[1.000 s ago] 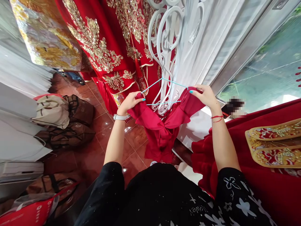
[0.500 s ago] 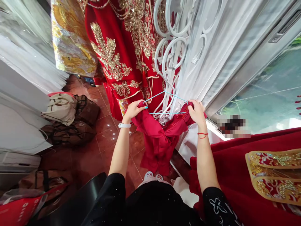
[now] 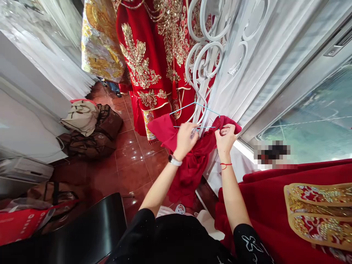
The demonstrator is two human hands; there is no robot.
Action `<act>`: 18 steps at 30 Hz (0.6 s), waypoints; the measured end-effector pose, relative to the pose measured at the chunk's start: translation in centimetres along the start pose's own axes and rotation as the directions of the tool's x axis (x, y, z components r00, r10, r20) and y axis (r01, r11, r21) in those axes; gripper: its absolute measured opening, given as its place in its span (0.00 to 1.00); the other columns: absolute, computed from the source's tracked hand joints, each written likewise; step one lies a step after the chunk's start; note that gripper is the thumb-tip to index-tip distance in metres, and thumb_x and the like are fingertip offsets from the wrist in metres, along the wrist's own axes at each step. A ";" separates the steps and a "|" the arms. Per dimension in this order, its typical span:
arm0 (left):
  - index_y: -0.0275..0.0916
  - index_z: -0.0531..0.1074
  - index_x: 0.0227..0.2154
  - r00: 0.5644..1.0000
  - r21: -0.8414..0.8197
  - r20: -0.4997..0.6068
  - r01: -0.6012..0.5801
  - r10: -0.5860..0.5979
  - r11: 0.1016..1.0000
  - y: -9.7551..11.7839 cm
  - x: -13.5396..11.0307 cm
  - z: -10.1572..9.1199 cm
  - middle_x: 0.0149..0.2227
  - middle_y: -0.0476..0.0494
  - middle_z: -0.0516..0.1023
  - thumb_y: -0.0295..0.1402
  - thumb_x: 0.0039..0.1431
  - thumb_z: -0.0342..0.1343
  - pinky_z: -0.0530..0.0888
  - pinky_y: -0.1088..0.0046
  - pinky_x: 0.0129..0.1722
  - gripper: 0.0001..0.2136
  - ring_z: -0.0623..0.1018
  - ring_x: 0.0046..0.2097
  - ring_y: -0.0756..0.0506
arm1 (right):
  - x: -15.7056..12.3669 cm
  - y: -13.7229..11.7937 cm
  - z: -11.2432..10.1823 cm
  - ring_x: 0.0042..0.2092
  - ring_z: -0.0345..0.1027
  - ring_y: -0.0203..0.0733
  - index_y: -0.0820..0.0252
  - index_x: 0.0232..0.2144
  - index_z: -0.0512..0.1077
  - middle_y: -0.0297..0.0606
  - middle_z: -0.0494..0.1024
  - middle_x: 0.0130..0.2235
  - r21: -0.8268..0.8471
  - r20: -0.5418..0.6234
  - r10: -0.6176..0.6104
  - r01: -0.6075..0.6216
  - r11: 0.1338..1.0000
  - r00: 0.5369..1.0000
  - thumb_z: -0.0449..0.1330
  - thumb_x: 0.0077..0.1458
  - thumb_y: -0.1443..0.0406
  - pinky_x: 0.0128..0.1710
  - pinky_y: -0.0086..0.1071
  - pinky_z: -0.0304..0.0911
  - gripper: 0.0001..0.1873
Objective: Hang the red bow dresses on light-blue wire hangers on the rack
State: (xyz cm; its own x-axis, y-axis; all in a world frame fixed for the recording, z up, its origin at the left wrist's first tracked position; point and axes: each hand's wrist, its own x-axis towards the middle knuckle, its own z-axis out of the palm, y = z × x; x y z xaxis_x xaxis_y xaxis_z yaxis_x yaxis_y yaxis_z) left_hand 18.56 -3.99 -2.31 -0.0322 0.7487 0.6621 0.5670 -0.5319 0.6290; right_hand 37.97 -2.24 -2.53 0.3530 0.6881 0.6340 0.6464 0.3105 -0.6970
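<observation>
A blue wire hanger (image 3: 196, 106) hangs from white scrollwork, with a red satin dress (image 3: 191, 172) draped across its lower bar. My right hand (image 3: 225, 138) pinches the dress's gathered upper edge near the hanger's right end. My left hand (image 3: 186, 139) sits at the middle of the lower bar, fingers curled close to the wire and the red fabric. Whether it grips the wire or the cloth is hidden. The dress's left shoulder flops loose beside that hand, and its skirt hangs bunched below.
A red gown with gold embroidery (image 3: 143, 62) and a gold brocade garment (image 3: 100, 44) hang behind. White scrollwork (image 3: 205, 62) and a white curtain (image 3: 261, 62) stand at right. Brown bags (image 3: 88, 128) sit on red floor tiles (image 3: 132, 165). Gold-trimmed pieces lie on red cloth (image 3: 316, 216).
My left hand has let go of the dress's left shoulder and moved right to the hanger's middle, leaving that shoulder loose. Both hands are now closer together.
</observation>
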 end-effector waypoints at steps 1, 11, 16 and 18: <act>0.42 0.76 0.53 0.996 -0.101 0.085 -0.003 0.012 0.995 0.6 -0.3 2.2 0.54 0.35 0.79 0.29 0.66 0.54 0.72 0.54 0.62 0.14 0.77 0.56 0.37 | 0.3 -0.2 -0.1 0.28 0.68 0.40 0.52 0.37 0.61 0.26 0.69 0.25 -0.001 0.022 -0.009 0.009 1.000 1.000 0.58 0.50 0.65 0.36 0.34 0.66 0.11; 0.38 0.78 0.29 0.920 -0.436 0.393 0.187 -0.001 0.880 -0.6 3.5 9.9 0.32 0.42 0.79 0.20 0.54 0.57 0.73 0.59 0.50 0.09 0.76 0.39 0.41 | 0.3 -2.4 -1.6 0.26 0.61 0.39 0.50 0.30 0.57 0.27 0.63 0.23 -0.052 0.222 -0.171 0.187 0.981 0.960 0.56 0.50 0.67 0.32 0.33 0.61 0.09; 0.39 0.75 0.33 0.893 -0.681 0.448 0.376 -0.049 0.628 -0.8 2.8 10.5 0.37 0.43 0.79 0.27 0.63 0.54 0.73 0.63 0.55 0.05 0.77 0.42 0.44 | 0.4 -2.8 -1.3 0.27 0.60 0.39 0.51 0.32 0.59 0.29 0.65 0.26 -0.041 0.267 -0.192 0.211 0.977 0.944 0.54 0.51 0.68 0.33 0.33 0.60 0.07; 0.40 0.74 0.37 0.899 -0.724 0.427 0.407 -0.102 0.556 -0.8 2.2 10.7 0.42 0.42 0.80 0.34 0.67 0.55 0.72 0.65 0.57 0.05 0.77 0.46 0.44 | 0.4 -2.7 -1.1 0.28 0.61 0.39 0.51 0.32 0.60 0.29 0.65 0.26 -0.043 0.258 -0.172 0.189 0.981 0.951 0.54 0.53 0.68 0.34 0.33 0.60 0.06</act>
State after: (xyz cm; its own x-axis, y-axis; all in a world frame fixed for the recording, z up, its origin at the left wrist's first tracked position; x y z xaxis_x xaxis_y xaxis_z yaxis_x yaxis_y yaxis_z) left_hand 26.80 2.32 -5.72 0.2644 0.8959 0.3570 -0.2937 -0.2778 0.9146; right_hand 37.12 -3.53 0.02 0.0501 0.7698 0.6363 0.7299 0.4066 -0.5494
